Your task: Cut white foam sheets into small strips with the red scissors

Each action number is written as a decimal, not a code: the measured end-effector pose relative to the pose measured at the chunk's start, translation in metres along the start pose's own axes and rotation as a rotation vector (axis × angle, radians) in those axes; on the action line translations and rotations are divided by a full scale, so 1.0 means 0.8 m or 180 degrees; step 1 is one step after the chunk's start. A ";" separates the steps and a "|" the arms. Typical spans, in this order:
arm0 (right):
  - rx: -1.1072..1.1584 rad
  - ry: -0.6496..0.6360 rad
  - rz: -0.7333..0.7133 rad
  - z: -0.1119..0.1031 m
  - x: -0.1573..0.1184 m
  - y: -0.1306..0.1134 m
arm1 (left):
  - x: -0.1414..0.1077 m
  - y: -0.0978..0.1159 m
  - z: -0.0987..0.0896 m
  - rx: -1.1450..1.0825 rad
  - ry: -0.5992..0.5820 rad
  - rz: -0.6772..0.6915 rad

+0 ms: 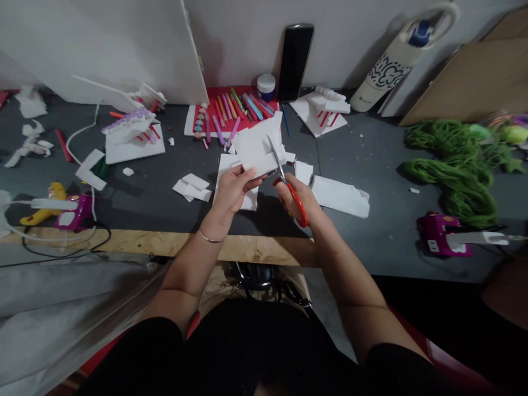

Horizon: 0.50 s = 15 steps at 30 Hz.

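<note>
Left hand: the left hand (233,190) pinches a white foam sheet (258,164) between thumb and fingers, a thin bracelet (211,238) on its wrist.

Right hand: the right hand (295,198) has its fingers closed through the loops of red-handled scissors (297,204).

Blades: the steel blades (276,159) angle up and touch the sheet's lower edge.

Foam sheet: it is held in the air above the dark work table (142,203), between both hands.

Nearest edge: a bare wooden strip (247,247) runs along the table front.

On the table: white foam offcuts (340,197) lie just right of the hands, others (192,187) left.

Sides: a magenta glue gun (443,235) sits beside green yarn (454,176).

Far side: coloured sticks (235,107) lie on a red sheet, between two white foam models (328,113) (132,132).
</note>
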State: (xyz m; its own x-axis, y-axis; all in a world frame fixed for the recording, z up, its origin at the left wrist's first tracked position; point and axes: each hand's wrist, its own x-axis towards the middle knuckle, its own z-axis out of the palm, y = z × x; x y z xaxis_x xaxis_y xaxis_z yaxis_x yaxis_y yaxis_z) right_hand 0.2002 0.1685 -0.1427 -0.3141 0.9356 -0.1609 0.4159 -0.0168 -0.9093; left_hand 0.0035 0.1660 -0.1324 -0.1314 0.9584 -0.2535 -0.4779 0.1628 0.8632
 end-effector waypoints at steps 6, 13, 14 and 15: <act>-0.0037 0.0108 -0.0001 0.003 0.000 0.000 | 0.006 -0.005 0.000 -0.0057 -0.0035 -0.0046; 0.0062 0.0158 -0.0011 0.007 -0.001 0.002 | 0.006 -0.007 -0.002 0.0006 -0.0033 -0.0036; 0.0065 0.0163 -0.0007 0.007 -0.001 0.001 | 0.006 -0.007 -0.003 0.0002 -0.0045 -0.0024; 0.0058 0.0169 -0.0008 0.007 -0.001 0.001 | 0.006 -0.007 -0.003 -0.0003 -0.0061 -0.0017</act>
State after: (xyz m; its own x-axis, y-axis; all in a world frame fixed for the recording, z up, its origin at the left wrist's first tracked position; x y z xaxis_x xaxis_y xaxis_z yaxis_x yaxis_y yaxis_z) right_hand 0.1961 0.1654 -0.1456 -0.2692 0.9531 -0.1384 0.3992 -0.0204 -0.9166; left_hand 0.0034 0.1694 -0.1397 -0.1120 0.9618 -0.2497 -0.4795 0.1678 0.8613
